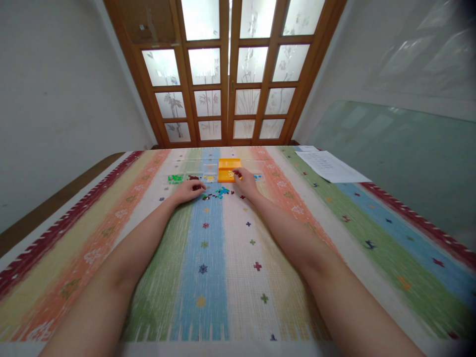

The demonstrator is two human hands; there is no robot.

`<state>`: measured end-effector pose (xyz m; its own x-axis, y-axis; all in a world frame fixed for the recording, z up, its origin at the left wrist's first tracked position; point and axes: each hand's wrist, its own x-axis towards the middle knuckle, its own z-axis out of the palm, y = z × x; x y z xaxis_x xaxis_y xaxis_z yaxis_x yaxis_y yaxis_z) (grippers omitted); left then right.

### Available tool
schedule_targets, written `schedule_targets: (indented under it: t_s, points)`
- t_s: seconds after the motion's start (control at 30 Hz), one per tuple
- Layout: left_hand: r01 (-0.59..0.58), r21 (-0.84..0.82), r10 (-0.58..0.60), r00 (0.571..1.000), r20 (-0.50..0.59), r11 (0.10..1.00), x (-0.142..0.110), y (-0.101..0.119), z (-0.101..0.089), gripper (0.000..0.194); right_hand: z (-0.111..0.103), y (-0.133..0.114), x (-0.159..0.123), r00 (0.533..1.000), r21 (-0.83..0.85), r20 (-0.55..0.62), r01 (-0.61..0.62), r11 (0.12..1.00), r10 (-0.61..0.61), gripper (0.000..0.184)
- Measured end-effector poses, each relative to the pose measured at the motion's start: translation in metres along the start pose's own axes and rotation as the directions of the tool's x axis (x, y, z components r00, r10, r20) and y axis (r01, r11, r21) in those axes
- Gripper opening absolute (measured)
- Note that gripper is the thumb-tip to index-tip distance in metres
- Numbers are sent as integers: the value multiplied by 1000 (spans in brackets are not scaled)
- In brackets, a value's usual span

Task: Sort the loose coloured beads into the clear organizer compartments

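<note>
My left hand rests on the striped cloth with its fingers curled, left of a loose scatter of small blue, brown and green pieces. What its fingertips hold, if anything, is too small to make out. Over the front compartment of an orange box is my right hand, thumb and fingers drawn together near some small white pieces. Whether a piece sits between those fingertips is hidden. Clear plastic boxes flank the orange one, with green pieces, brown pieces and yellow pieces at the left.
A striped, patterned tablecloth covers the table. White printed sheets lie at the back right, by a pale glass panel. Wood-framed glass doors stand behind the table, between white walls.
</note>
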<state>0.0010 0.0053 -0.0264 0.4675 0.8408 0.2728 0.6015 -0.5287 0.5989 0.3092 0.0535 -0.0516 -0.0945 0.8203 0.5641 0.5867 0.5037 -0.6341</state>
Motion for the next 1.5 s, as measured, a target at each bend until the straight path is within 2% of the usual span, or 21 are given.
schedule_targets:
  t_s: [0.07,0.13,0.33,0.47,0.6,0.9,1.13,1.33,1.5]
  points:
    - [-19,-29,22,991,128,999,0,9,1,26,2,-5,-3,998,-14,52,47,999,-46,23]
    - [-25,-43,33,982,188,999,0,13,1,28,4,-13,-7,988,-25,113,108,994,-104,19]
    - [-62,-48,72,962,262,997,0,15,-3,28,13,-39,-21,921,-37,292,280,959,-258,16]
    - [-56,-75,77,948,310,996,0,19,-4,25,13,-46,-26,897,-48,335,321,946,-287,16]
    - [-53,-55,67,955,290,997,0,21,-1,22,11,-45,-25,903,-62,338,301,952,-264,16]
    - [-129,60,113,968,225,990,3,20,8,11,11,-46,-25,893,-64,359,314,947,-271,16]
    - [-186,41,171,956,237,982,4,25,7,16,8,-48,-26,891,-77,374,309,948,-259,16]
    - [-122,28,118,985,130,992,5,22,11,15,9,-47,-26,889,-77,377,308,948,-259,18]
    - [-29,-71,31,999,22,997,4,16,10,18,10,-46,-25,888,-83,384,306,948,-253,18]
